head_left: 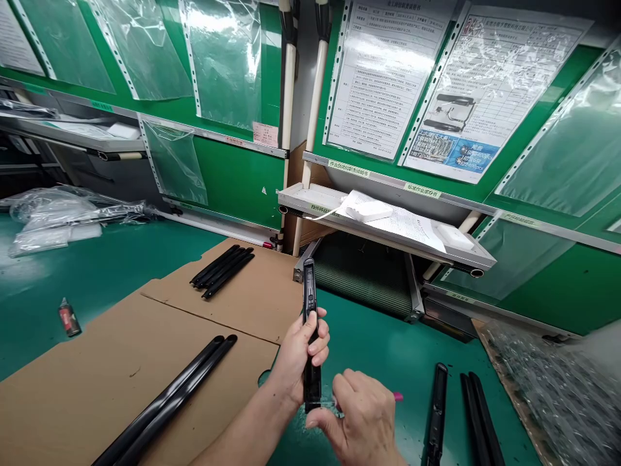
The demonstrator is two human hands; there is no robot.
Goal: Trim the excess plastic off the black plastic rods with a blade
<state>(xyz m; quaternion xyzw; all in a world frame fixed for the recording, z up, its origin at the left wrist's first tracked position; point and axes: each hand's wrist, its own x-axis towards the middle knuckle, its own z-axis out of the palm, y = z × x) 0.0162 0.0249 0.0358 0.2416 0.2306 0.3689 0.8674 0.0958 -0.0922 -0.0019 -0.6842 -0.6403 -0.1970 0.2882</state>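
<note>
My left hand (298, 356) grips a long black plastic bar (309, 294) upright in front of me, fingers wrapped around its lower half. My right hand (361, 414) is closed at the bar's bottom end, pinching a small tool with a pink tip (398, 396); what the tool is cannot be told. Two long black bars (194, 382) lie side by side on the brown cardboard sheet (97, 375) at my left. Several more black bars (223, 265) lie in a group farther back on the cardboard.
Three black bars (460, 408) lie on the green table at the right. A small red-labelled bottle (68, 318) stands at the left. Plastic bags (53, 217) are piled far left. A grey shelf with papers (388, 223) juts from the green wall; bubble wrap (548, 382) at right.
</note>
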